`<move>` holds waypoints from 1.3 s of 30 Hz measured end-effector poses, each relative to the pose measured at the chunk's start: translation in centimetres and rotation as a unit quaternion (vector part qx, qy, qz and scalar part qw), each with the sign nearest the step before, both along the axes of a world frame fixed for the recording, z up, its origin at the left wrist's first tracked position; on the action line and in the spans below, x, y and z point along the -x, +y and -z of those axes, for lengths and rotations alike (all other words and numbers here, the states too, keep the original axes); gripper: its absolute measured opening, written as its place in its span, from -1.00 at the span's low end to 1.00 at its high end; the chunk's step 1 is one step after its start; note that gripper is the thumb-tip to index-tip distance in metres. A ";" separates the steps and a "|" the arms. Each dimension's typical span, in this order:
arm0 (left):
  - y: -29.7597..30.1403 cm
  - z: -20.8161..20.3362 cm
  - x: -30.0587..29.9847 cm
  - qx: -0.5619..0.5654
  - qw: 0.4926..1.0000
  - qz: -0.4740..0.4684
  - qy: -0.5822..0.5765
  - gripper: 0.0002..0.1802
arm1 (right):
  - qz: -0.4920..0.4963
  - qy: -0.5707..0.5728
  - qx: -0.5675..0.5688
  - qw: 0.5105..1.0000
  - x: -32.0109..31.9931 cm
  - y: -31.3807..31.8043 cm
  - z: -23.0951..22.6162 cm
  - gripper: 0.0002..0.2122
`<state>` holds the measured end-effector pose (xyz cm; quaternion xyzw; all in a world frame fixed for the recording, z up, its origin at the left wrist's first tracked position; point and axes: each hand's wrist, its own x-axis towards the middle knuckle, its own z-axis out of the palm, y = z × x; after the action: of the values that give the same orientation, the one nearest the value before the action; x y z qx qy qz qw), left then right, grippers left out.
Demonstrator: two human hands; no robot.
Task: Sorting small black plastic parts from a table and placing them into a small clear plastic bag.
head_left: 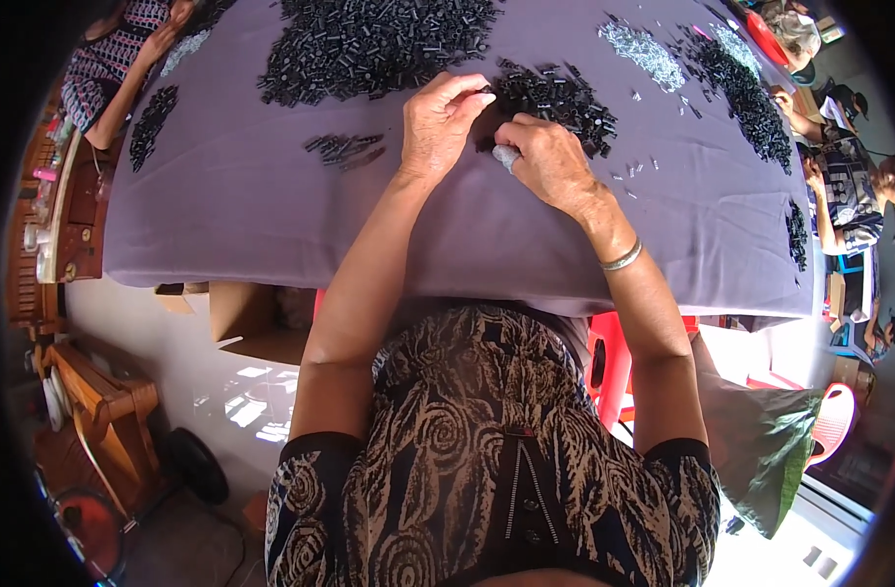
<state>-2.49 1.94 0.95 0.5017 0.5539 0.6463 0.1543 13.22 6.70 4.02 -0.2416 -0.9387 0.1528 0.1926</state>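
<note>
My left hand is raised over the table, thumb and forefinger pinched together. Whatever lies between its fingertips is too small to make out. Close by on the right, my right hand has its fingers curled in, with a whitish wrap on one finger; what it grips, if anything, is hidden. Just behind both hands lies a pile of small black pieces, partly covered by my right hand. A much larger heap of the same short black pieces spreads farther back. Left of my left hand, several black pieces lie in a small loose group.
A purple-grey cloth covers the table. Clear small pieces and another black pile lie at the right. A smaller black pile sits at the left edge. Other people's arms reach in at both sides.
</note>
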 end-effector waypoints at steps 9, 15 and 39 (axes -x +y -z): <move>0.0 -0.1 0.0 0.008 1.000 -0.001 0.000 -0.82 | 0.029 0.020 0.057 0.998 -0.3 0.2 -0.2 -0.93; 0.1 0.2 0.1 0.009 1.000 -0.010 -0.019 -0.81 | -0.011 0.037 0.094 0.995 -0.3 0.4 -1.5 -0.90; -0.9 -0.7 -1.8 0.046 0.974 0.196 -0.106 -0.80 | -0.050 0.308 0.514 0.799 -2.7 3.3 -0.1 -0.94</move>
<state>-0.71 1.07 1.66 0.5215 0.4547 0.6265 0.3588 15.93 10.02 4.17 -0.1982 -0.6245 0.6883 0.3115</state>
